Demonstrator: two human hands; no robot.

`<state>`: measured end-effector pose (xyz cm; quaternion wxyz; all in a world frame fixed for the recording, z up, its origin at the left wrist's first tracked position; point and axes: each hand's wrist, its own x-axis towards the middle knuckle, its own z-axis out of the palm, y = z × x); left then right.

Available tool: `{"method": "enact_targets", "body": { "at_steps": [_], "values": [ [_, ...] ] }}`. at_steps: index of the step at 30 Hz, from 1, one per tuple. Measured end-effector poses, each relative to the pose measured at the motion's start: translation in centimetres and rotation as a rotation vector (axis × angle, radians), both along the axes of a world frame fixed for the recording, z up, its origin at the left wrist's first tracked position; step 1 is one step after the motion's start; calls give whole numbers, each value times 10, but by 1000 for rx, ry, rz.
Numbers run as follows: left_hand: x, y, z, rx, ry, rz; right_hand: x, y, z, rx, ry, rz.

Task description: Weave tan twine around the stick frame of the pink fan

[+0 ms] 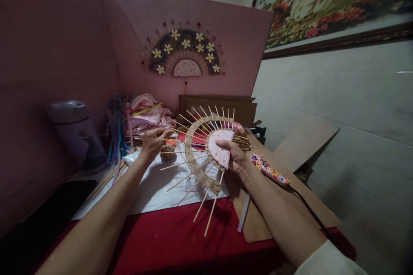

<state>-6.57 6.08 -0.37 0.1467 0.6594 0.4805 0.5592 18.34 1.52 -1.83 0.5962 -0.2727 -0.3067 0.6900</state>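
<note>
Head view: right hand [237, 158] grips woven fan [196, 161] at its pink half-round center, thumb on front, fingers behind. Left hand [155, 142], left of fan, thumb and fingertips pinched near stick ends; hold unclear. Twine ball [167, 151] left of fan.

Fan frame [193, 148]—tilted, seemingly half-woven

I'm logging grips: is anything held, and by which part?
The right hand holds the fan by its pink centre. The left hand is at some sticks' tips; its grip is unclear.
</note>
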Motion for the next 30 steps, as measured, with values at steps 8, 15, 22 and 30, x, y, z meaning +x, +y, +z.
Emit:
{"method": "enact_targets", "body": {
  "at_steps": [8, 15, 22, 30],
  "values": [
    [-2, 5, -5, 62, 82, 0, 0, -2, 0, 4, 5, 41],
    [-1, 4, -4, 57, 126, 33, -1, -3, 0, -10, 24, 28],
    [0, 5, -7, 56, 167, -8, 0, 0, -3, 25, 19, 55],
    [-1, 4, -6, 56, 191, 19, 1, 0, -3, 30, 19, 67]
  ]
}}
